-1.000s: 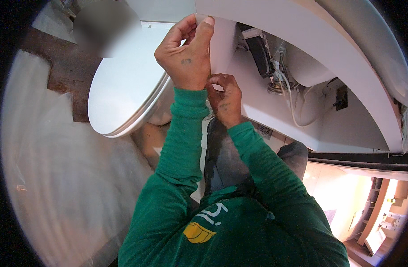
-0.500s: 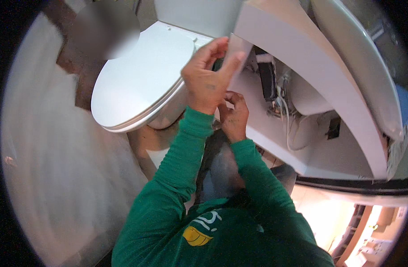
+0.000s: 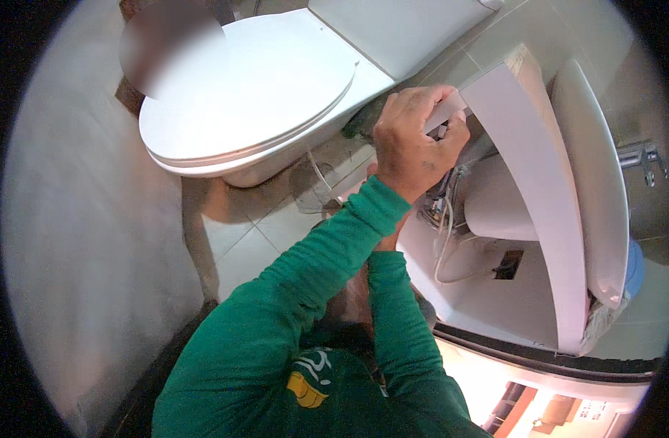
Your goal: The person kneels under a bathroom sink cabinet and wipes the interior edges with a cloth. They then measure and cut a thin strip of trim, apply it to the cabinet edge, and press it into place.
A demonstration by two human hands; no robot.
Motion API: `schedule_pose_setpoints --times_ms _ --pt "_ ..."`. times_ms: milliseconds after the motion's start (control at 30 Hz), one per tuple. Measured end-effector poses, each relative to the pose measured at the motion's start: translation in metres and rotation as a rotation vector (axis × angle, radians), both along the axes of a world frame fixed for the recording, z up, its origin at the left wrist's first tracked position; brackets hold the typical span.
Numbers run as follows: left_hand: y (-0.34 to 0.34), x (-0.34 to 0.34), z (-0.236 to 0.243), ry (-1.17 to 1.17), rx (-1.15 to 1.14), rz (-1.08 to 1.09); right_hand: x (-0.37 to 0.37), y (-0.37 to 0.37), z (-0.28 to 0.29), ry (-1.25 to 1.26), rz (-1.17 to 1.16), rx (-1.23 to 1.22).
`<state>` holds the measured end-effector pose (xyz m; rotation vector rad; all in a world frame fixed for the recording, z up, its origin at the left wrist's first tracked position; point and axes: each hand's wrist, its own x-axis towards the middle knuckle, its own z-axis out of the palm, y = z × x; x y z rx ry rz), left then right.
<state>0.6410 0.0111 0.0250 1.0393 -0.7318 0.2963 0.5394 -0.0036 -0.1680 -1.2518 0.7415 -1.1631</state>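
Observation:
My left hand (image 3: 411,142) is closed over the top corner of a white cabinet panel (image 3: 524,190) that stands on edge beside a washbasin. Its fingers wrap the panel's edge. My right hand (image 3: 388,239) is almost wholly hidden behind my left forearm, and only a strip of skin shows at the green cuff, so its grip cannot be seen. Inside the cabinet are the white underside of the basin (image 3: 495,208) and thin white hoses (image 3: 442,233) hanging in loops. Both arms wear green long sleeves.
A white toilet (image 3: 254,95) with its lid down stands to the left on a pale tiled floor (image 3: 239,241). A grey wall (image 3: 79,255) fills the left side. A chrome tap (image 3: 641,157) and a blue object (image 3: 634,270) are at the right.
The view has swung, so the toilet now sits higher and the cabinet further right. My left hand stays on the panel's edge. My right hand has slipped out of sight behind my left forearm.

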Motion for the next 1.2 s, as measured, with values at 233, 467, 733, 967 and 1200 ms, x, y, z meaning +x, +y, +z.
schedule_pose_setpoints --times_ms 233,467,733,967,1200 --pt "-0.001 0.004 -0.005 0.041 -0.009 -0.045 0.004 0.013 0.015 0.105 -0.015 -0.071" --pt "0.0 -0.001 -0.003 0.085 -0.021 -0.091 -0.007 -0.002 0.002 0.191 -0.048 -0.057" --pt "0.016 0.006 -0.025 0.069 0.07 -0.166 0.011 0.028 0.052 0.103 -0.015 -0.159" --pt "0.026 0.012 -0.045 -0.038 0.231 -0.025 0.02 0.03 0.064 0.422 -0.162 -0.456" --pt "0.025 0.016 -0.041 -0.07 0.281 -0.079 0.028 0.035 0.07 0.269 -0.195 -0.482"
